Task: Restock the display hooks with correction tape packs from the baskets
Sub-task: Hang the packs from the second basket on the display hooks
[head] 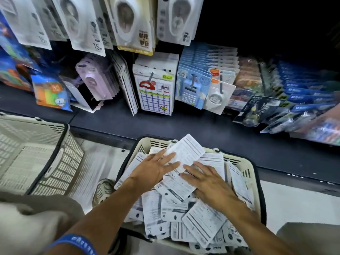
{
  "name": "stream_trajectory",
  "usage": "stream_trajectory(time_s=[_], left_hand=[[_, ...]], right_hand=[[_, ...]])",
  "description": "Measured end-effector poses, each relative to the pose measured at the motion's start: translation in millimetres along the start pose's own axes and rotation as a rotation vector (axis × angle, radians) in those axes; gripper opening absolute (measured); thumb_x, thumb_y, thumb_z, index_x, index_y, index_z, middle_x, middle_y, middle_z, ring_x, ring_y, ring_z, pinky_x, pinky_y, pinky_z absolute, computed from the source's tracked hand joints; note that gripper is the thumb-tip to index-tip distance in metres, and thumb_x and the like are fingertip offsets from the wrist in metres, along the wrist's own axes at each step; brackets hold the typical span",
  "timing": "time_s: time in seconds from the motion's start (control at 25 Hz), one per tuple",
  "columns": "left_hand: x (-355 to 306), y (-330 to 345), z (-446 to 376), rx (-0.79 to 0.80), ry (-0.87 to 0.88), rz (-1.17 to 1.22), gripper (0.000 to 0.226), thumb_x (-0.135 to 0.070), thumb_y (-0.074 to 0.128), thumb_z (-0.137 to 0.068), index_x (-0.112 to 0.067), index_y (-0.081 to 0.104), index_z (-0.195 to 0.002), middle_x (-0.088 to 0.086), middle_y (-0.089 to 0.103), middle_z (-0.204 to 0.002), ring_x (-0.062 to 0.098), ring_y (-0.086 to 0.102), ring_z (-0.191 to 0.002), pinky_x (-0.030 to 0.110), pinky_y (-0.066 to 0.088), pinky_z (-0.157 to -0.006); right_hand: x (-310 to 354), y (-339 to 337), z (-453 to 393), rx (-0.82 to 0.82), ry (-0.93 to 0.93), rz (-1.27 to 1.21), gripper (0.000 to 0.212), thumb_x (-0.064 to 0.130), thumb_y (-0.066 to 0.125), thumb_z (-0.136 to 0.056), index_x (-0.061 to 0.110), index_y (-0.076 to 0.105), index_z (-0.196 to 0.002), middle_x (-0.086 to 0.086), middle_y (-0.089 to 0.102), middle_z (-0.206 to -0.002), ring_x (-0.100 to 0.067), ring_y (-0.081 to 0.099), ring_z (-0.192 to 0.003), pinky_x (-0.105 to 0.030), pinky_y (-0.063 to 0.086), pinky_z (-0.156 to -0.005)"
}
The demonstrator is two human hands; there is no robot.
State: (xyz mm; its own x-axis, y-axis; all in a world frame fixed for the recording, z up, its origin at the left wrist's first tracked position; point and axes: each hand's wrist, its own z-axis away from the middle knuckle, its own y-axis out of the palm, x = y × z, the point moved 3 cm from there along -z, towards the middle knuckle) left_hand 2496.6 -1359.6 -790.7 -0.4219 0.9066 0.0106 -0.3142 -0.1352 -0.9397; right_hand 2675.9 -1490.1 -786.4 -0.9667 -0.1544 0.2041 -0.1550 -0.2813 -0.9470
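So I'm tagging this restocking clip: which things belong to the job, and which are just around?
Job: full basket, packs, left hand, right hand, hung tape packs.
Around: empty basket, calculators, blue packs, wristband.

Hanging packs (127, 24) cut off by top edge. Left basket (36, 153) cropped at left edge. Pack print under hands too blurred to read. Right-side shelf goods (303, 100) smeared.

Cream slatted baskets (246, 172) with black rims; correction tape packs (185, 155) white with grey print lines. Shelf (184, 126) dark grey. Wristband (81, 243) blue, white lettering. Hanging packs (86, 24) white; calculator card (193, 85) light blue; lilac tape dispenser pack (95, 80).
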Motion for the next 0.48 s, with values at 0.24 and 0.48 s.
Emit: stream_trajectory(time_s=[0.24,0.48], left_hand=[[11.1,-60.2,10.7,-0.274,-0.026,0.432,0.046,-0.011,0.06,-0.095,-0.022,0.063,-0.139,0.005,0.059,-0.147,0.019,0.052,-0.136,0.025,0.034,-0.114],[22.3,-149.8,45.7,-0.337,-0.076,0.728,0.024,-0.042,0.05,-0.093,-0.028,0.069,-0.097,-0.005,0.076,-0.089,0.022,0.071,-0.087,0.033,0.051,-0.071]], right_hand=[[-13.3,-74.1,10.9,-0.303,0.182,-0.746,0.031,0.046,0.067,-0.093,0.036,0.068,-0.122,0.021,0.069,-0.117,-0.006,0.062,-0.11,-0.037,0.05,-0.097],[-40.6,-156.5,32.0,-0.73,0.274,-1.564,0.02,0.027,0.07,-0.084,0.024,0.077,-0.103,-0.002,0.079,-0.095,-0.014,0.075,-0.078,-0.023,0.058,-0.061]])
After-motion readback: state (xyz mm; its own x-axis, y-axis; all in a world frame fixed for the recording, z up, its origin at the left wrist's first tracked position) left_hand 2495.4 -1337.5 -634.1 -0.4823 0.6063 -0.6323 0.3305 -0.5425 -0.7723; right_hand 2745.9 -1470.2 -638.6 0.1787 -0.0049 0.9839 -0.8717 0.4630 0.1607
